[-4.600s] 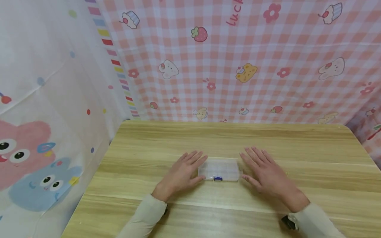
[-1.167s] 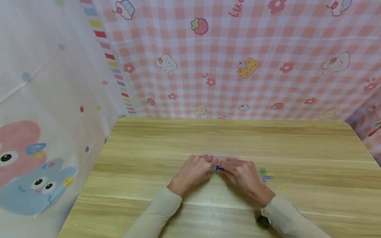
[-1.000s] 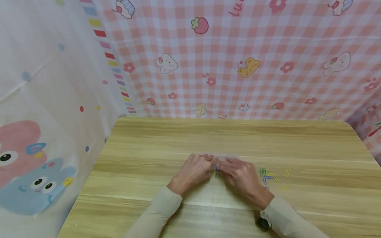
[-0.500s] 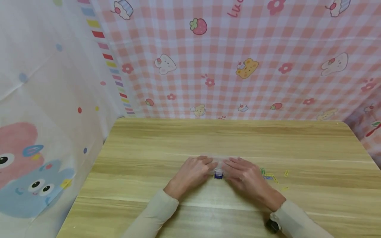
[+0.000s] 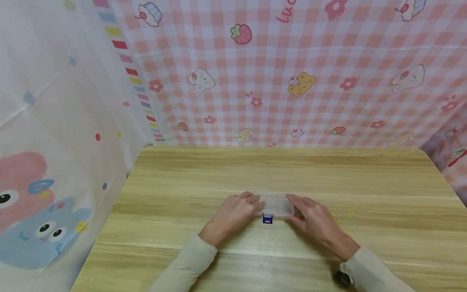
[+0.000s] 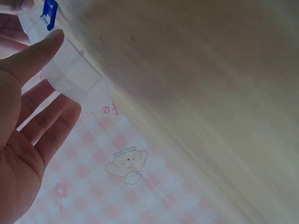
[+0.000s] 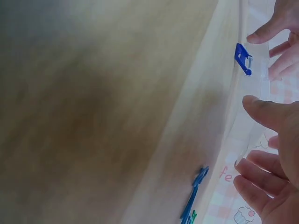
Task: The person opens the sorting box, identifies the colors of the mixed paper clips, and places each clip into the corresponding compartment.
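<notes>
A clear plastic compartment box (image 5: 279, 206) lies on the table, its lid down. Its blue latch (image 5: 267, 219) sticks out from the front edge, swung outward. My left hand (image 5: 233, 213) grips the left end; in the left wrist view its thumb (image 6: 44, 51) presses the front wall near the latch, fingers behind. At the right end my right hand (image 5: 317, 223) holds the box between thumb and fingers, the thumb (image 7: 264, 112) on the front wall in the right wrist view. Yellow paper clips (image 5: 337, 219) lie just right of that hand, which hides other clips from the head view.
Blue paper clips (image 7: 191, 198) show near the right hand in the right wrist view, with a bit of green beside them. The wooden table (image 5: 182, 259) meets a pink checked cloth (image 5: 219, 56) at the back. A white printed cloth (image 5: 84, 101) hangs on the left.
First the hands lay flat beside the box; then both closed over its front at the latch. The latch has swung outward, and the right hand has slid right to the box's end, covering some clips.
</notes>
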Demonstrator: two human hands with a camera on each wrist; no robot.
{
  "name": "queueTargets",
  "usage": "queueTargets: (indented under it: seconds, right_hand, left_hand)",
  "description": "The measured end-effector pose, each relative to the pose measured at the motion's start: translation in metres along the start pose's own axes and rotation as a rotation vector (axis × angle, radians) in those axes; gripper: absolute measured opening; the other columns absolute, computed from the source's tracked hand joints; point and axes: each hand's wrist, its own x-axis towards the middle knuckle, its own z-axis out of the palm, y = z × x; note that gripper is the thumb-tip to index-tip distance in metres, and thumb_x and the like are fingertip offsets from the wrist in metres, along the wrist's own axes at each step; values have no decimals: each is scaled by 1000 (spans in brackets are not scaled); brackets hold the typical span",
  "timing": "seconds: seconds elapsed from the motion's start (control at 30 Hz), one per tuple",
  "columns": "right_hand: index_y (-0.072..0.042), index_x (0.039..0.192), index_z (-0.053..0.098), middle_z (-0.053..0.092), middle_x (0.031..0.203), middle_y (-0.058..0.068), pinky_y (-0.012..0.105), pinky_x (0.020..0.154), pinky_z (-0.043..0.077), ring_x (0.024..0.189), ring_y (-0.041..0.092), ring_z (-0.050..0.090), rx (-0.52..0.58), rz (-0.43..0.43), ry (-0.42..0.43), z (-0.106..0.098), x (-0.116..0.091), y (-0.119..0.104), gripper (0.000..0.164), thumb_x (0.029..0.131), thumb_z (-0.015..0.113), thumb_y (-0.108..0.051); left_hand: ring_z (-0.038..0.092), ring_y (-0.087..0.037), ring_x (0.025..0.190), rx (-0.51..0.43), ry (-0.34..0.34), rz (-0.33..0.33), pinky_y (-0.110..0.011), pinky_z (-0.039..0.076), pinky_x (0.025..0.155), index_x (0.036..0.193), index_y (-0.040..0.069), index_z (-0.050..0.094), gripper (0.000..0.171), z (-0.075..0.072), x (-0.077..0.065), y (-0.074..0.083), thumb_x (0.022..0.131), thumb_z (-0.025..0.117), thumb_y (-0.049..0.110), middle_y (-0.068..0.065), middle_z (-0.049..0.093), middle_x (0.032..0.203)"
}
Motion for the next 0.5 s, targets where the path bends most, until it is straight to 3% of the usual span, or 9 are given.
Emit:
queueTargets:
  seconds: [0.23, 0.5]
  right_hand:
    - [1, 132, 60, 68, 116, 25, 46, 83, 58, 101, 38, 69, 9, 61, -18, 0, -1, 0, 66, 75, 88, -19]
    - [-1, 142, 50, 68, 114, 27, 45, 79, 59, 99, 38, 69, 25, 81, -38, 0, -3, 2, 78, 75, 88, -16]
  left_hand:
    - [66, -16, 106, -33, -6, 13, -28, 58, 79, 117, 22, 73, 26, 1, 0, 0, 91, 72, 25, 1, 71, 118]
    - [66, -16, 111, -152, -38, -15, -30, 55, 90, 120, 21, 73, 30, -1, -1, -4, 90, 73, 26, 1, 70, 123]
